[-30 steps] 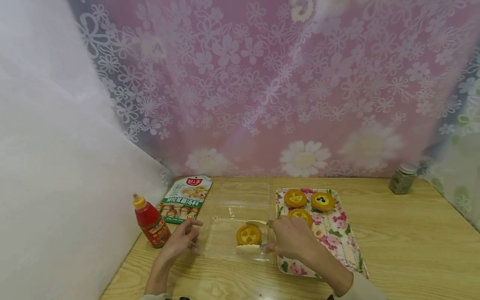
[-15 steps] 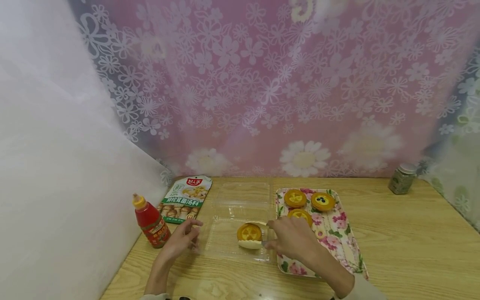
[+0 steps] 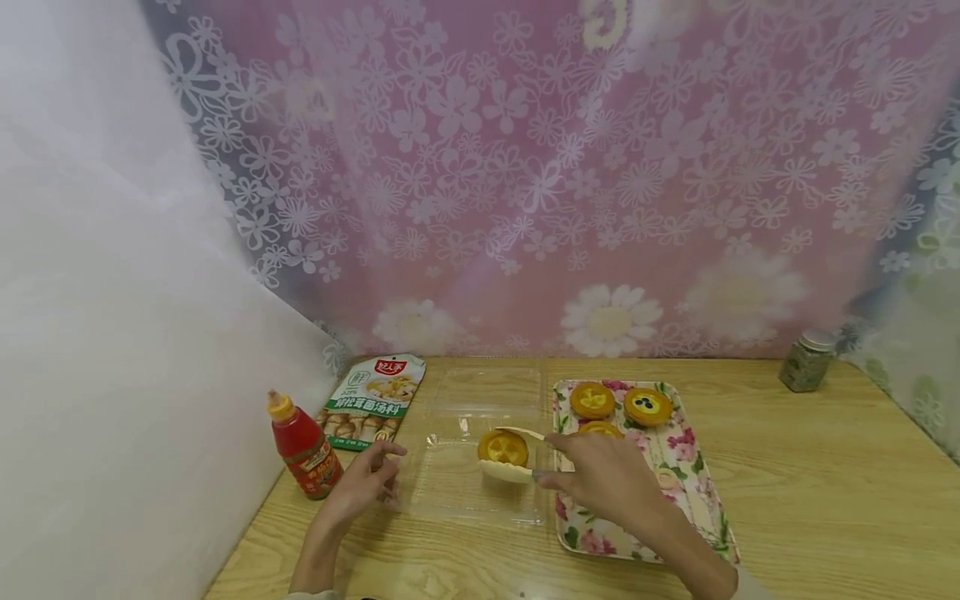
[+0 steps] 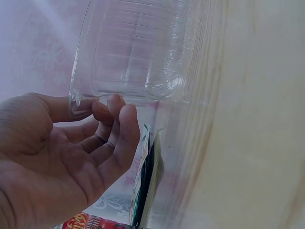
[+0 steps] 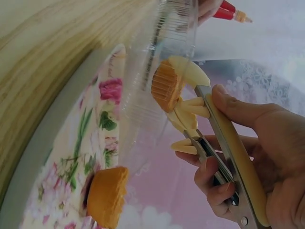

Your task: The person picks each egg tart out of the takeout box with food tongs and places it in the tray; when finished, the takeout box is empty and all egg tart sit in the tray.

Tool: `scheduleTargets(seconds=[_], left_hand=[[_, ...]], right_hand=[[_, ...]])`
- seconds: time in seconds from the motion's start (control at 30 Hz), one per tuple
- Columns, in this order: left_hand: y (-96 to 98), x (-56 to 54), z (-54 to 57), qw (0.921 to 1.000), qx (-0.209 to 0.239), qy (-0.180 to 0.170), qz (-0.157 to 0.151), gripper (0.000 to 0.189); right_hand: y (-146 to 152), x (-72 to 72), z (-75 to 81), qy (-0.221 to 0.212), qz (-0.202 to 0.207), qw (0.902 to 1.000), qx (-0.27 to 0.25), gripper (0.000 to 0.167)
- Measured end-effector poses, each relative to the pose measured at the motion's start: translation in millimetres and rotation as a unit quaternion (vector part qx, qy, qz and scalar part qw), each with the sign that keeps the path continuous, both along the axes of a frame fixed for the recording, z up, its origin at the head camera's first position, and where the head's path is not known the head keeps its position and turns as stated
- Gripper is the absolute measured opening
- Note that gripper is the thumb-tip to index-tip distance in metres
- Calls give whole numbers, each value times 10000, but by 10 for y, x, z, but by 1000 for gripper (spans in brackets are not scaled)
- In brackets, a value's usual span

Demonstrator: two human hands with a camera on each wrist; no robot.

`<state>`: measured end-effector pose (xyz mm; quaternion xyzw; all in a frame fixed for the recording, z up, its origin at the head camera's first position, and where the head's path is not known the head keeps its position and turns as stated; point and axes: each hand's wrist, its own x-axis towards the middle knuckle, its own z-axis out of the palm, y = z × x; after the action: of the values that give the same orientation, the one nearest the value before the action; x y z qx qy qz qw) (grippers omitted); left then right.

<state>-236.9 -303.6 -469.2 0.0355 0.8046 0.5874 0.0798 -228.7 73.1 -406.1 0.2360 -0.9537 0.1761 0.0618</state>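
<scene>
My right hand (image 3: 615, 479) holds food tongs (image 5: 231, 152) with metal-and-yellow handles and cream scalloped tips. Between the tips sits an egg tart (image 3: 503, 448) with a golden filling. It is over the right half of a clear plastic box (image 3: 442, 500), whose lid lies back; in the right wrist view, ridged clear plastic overlaps the tart (image 5: 164, 86). My left hand (image 3: 363, 487) is at the box's left edge, fingers loosely bent. In the left wrist view the clear rim overlaps a finger; whether they touch I cannot tell.
A floral tray (image 3: 637, 546) at the right bears several tarts, one with dark berries (image 3: 648, 406). Left of the box stand a red sauce bottle (image 3: 306, 450) and a seasoning packet (image 3: 371, 400). A small jar (image 3: 807, 362) is at the far right.
My right hand has moved up and slightly right, and the tart in the tongs has shifted up and a little right over the box. The left hand has stayed in place.
</scene>
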Motion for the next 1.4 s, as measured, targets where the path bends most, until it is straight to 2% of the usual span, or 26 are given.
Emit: scheduleTargets(seconds=[0.23, 0.4, 0.57, 0.7, 0.93, 1.17, 1.4], left_hand=[[-3, -9, 9, 10000, -5, 25, -20, 34], [-3, -13, 24, 10000, -12, 27, -17, 34], [-6, -20, 10, 10000, 63, -41, -51, 34], [-9, -25, 6, 10000, 43, -5, -63, 34], [-16, -14, -16, 9999, 61, -62, -81, 35], [-3, -14, -19, 10000, 7, 32, -67, 34], [-6, -10, -18, 10000, 2, -39, -68, 34]], right_hand=[[213, 36, 126, 79, -232, 9995, -223, 58], [399, 68, 161, 65, -491, 9969, -606, 62], [611, 102, 161, 140, -710, 9956, -601, 71], [778, 117, 136, 200, -905, 9946, -470, 79], [1043, 117, 82, 164, -1076, 9934, -355, 74], [1279, 121, -9, 34, -1222, 9923, -186, 80], [1493, 128, -127, -53, -1399, 9901, -57, 80]])
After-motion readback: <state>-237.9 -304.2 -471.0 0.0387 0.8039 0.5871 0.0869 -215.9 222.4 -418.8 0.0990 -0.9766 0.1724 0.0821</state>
